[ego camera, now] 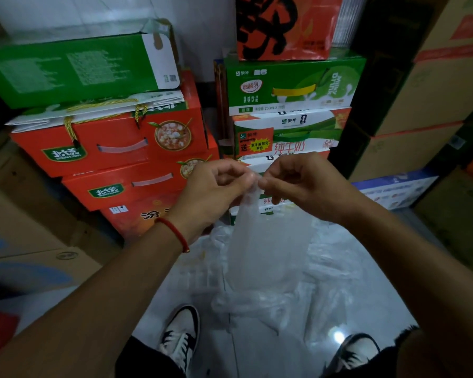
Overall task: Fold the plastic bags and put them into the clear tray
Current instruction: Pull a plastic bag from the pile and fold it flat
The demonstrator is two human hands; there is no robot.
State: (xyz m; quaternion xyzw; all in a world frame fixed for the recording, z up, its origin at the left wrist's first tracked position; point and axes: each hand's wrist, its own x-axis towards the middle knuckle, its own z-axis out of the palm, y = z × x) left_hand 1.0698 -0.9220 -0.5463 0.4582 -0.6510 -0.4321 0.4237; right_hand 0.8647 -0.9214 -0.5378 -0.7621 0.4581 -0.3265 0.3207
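Your left hand [216, 186] and right hand [298, 181] are raised together in front of you, fingertips nearly meeting. Both have their fingers curled in, and each pinches the top edge of a clear plastic bag [265, 255] between thumb and forefinger. The pinch points sit just beside each other, so the bag's top is gathered narrow. The bag hangs straight down from your fingers, thin and translucent, its lower part crumpled. Below and behind it, more clear plastic bags [339, 257] lie in a loose heap on the pale floor [257, 350]. A red cord bracelet [175, 233] circles your left wrist. Stacked red cartons [115, 143] stand left of the hands, green and white milk cartons [290, 85] behind them.
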